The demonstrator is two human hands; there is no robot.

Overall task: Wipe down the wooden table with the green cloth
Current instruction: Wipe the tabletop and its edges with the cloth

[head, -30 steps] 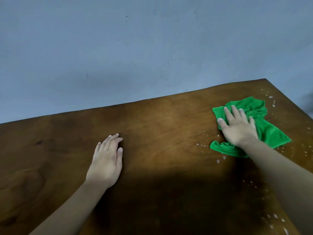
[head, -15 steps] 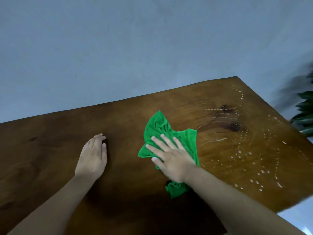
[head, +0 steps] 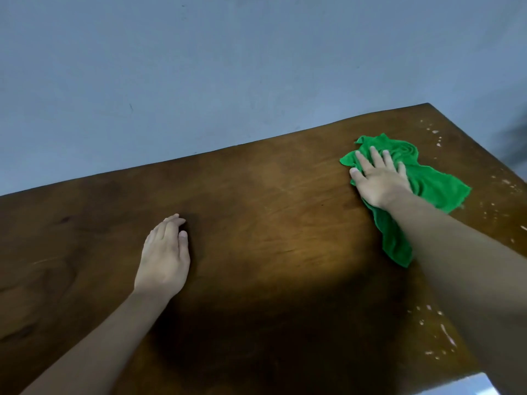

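Note:
A dark wooden table (head: 271, 212) fills the lower part of the head view. A crumpled green cloth (head: 427, 183) lies near its far right corner. My right hand (head: 379, 181) presses flat on the cloth with fingers spread, covering its left part. My left hand (head: 165, 258) rests palm down on the bare wood left of centre, fingers together, holding nothing. White droplets and smears (head: 502, 195) speckle the wood to the right of the cloth and near the front right edge.
A plain blue-grey wall (head: 228, 81) stands directly behind the table's far edge. The table's right edge runs diagonally down the right side. A pale patch of floor (head: 467, 384) shows past the front right corner.
My right hand has swept the cloth from the middle of the table back out to the far right corner. My left hand has stayed flat in about the same place.

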